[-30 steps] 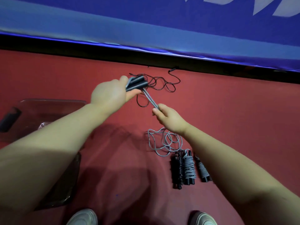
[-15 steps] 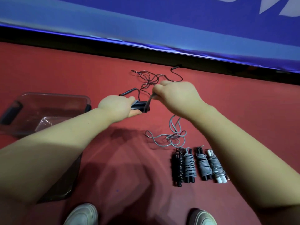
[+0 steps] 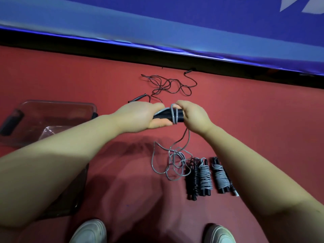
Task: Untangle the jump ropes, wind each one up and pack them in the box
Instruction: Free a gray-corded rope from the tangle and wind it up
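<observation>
The left hand (image 3: 140,116) grips the black handles (image 3: 162,116); the right hand (image 3: 194,116) pinches the grey cord (image 3: 175,114), only a few turns on. Wound bundles (image 3: 205,178) lie near right, a black rope (image 3: 168,85) lies tangled farther off, and the box (image 3: 57,103) at left seems unpacked.

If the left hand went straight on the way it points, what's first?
Likely the right hand, gripping the far end of the same grey-cord-wrapped black handles that the left hand holds; depth is unclear.
</observation>
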`<control>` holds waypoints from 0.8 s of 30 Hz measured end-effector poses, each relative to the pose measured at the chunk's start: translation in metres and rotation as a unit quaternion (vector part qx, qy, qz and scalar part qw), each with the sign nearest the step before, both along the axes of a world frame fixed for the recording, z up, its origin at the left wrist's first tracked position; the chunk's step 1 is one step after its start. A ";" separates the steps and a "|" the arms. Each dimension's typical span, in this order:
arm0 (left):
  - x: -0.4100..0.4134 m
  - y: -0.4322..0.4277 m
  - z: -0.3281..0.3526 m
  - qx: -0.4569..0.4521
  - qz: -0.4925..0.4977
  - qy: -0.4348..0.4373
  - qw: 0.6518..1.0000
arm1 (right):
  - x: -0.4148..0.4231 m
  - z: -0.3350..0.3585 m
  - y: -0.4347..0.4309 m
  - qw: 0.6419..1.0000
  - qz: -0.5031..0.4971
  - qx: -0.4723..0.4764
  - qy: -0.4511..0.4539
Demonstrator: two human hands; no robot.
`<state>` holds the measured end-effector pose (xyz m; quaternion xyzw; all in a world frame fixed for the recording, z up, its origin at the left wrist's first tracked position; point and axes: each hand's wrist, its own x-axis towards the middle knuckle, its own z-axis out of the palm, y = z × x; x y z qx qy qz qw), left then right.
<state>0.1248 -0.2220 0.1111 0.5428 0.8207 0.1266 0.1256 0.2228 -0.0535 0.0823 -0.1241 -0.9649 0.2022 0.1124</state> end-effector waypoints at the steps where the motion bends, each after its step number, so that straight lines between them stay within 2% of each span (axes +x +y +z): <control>1: 0.001 0.001 0.002 0.023 0.002 -0.011 1.000 | -0.001 -0.005 0.000 0.998 0.014 -0.055 0.015; 2: 0.003 0.001 0.004 0.039 0.005 -0.020 0.999 | 0.000 -0.009 -0.007 0.996 0.018 -0.082 0.032; 6: -0.002 0.006 0.002 0.117 0.058 -0.113 0.985 | -0.007 -0.015 -0.029 0.966 -0.066 -0.233 0.088; 8: -0.003 0.009 0.002 0.146 0.089 -0.141 0.975 | -0.007 -0.016 -0.040 0.957 -0.090 -0.253 0.105; 11: -0.008 0.013 0.001 0.173 0.149 -0.136 0.964 | -0.007 -0.023 -0.051 0.977 -0.078 -0.188 0.064; 13: -0.015 0.012 -0.002 0.163 0.190 -0.118 0.961 | -0.009 -0.029 -0.058 0.990 -0.072 -0.120 0.010; 15: -0.024 0.008 -0.007 0.153 0.222 -0.120 0.955 | -0.011 -0.033 -0.065 0.993 -0.065 -0.093 -0.025; 21: -0.030 -0.005 -0.017 0.102 0.214 -0.129 0.963 | -0.007 -0.023 -0.063 0.994 -0.060 0.017 -0.088; 24: -0.027 -0.006 -0.017 0.039 0.211 -0.072 0.974 | -0.001 -0.019 -0.060 0.989 -0.064 0.085 -0.101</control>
